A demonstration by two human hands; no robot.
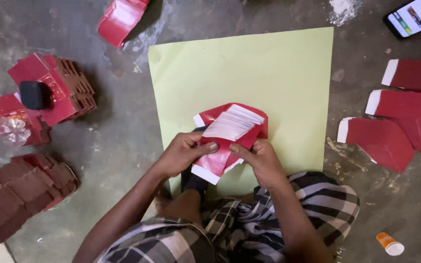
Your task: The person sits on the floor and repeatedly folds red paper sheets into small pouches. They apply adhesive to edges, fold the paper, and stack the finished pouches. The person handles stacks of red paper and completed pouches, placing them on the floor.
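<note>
Left hand (183, 153): closed, pinching red packet (227, 139).
Right hand (260, 159): closed, thumb gripping same packet.
Packet: over green sheet (278, 73).
Right side: 3 flat red pieces (405, 112).

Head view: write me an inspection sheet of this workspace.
Surface: grey stained concrete floor with a pale green paper sheet laid on it.
Job's things: fanned stack of red and white paper pieces, held above the sheet.
Clutter: red pieces spread at right, red stacks at left, phone, small orange and white tube.
Grippers: left hand and right hand both pinch the stack.
Cables: nothing seen.
Surroundings: checked cloth over the person's legs.
</note>
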